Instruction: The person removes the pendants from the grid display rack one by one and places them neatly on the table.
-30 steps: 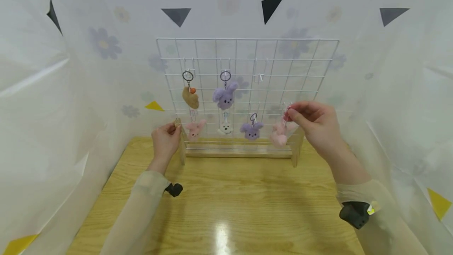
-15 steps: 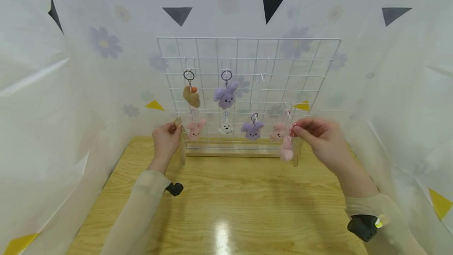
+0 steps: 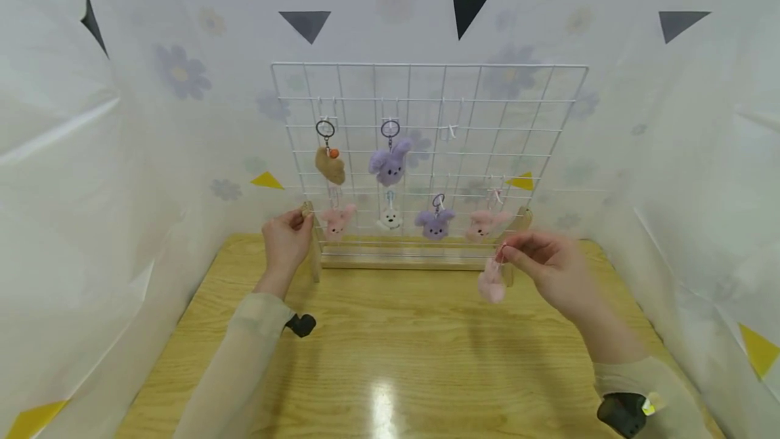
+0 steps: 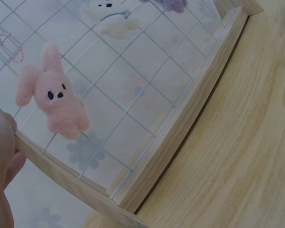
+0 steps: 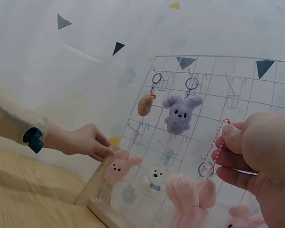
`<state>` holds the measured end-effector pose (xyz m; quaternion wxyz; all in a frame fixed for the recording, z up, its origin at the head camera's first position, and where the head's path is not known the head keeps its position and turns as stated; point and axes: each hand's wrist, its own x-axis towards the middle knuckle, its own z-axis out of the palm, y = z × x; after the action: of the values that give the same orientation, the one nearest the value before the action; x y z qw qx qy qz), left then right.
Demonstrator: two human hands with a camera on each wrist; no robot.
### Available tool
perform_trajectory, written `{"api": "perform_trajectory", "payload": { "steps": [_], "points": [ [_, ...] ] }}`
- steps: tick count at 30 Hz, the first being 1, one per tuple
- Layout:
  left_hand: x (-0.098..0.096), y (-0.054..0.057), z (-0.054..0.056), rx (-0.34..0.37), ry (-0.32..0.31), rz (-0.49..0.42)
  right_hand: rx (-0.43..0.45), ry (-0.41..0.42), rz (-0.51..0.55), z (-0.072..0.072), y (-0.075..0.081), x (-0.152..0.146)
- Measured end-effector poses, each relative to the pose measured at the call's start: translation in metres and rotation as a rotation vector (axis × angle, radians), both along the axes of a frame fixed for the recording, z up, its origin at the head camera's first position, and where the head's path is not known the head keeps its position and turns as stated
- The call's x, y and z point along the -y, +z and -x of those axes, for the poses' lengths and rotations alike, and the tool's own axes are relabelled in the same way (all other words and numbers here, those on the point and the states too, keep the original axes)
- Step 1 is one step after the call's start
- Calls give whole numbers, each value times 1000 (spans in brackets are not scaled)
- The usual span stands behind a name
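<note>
The fluffy pink charm point(image 3: 491, 283) hangs just below the right hand point(image 3: 551, 269), whose thumb and fingers pinch its loop of pink bead chain point(image 5: 211, 151). Its face cannot be seen, and the right-wrist view cuts off its lower end. The left hand point(image 3: 286, 242) grips the wooden stand point(image 4: 156, 171) near its top; the left-wrist view crops this hand, and part of its fingers is behind the wood. That view also trims a purple charm point(image 4: 168, 4) to a fuzzy sliver. Between and beyond the hands rises a thin, white wire grid point(image 3: 426, 64). Beside the left hand hangs a long-eared, soft pink rabbit point(image 3: 336, 223); farther up, the tan charm point(image 3: 330, 165) is a rounded lump, its front hard to make out. The desk point(image 3: 390, 344) below both hands has glossy, yellowish wood grain.
</note>
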<state>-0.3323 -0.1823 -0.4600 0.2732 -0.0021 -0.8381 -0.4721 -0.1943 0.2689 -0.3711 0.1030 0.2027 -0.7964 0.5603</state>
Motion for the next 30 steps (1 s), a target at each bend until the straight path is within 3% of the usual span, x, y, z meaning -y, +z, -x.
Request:
{"api": "perform_trajectory", "payload": {
  "steps": [11,21,30],
  "points": [
    [-1,-1,0,-4,-9,-5,74,-13,-18,-11,-33,-6],
    [0,0,2,0,-7,-5,70,86,87,-17,-64,-7],
    [0,-2,3,18,-7,-22,130,152,126,-25,-80,-11]
  ]
}}
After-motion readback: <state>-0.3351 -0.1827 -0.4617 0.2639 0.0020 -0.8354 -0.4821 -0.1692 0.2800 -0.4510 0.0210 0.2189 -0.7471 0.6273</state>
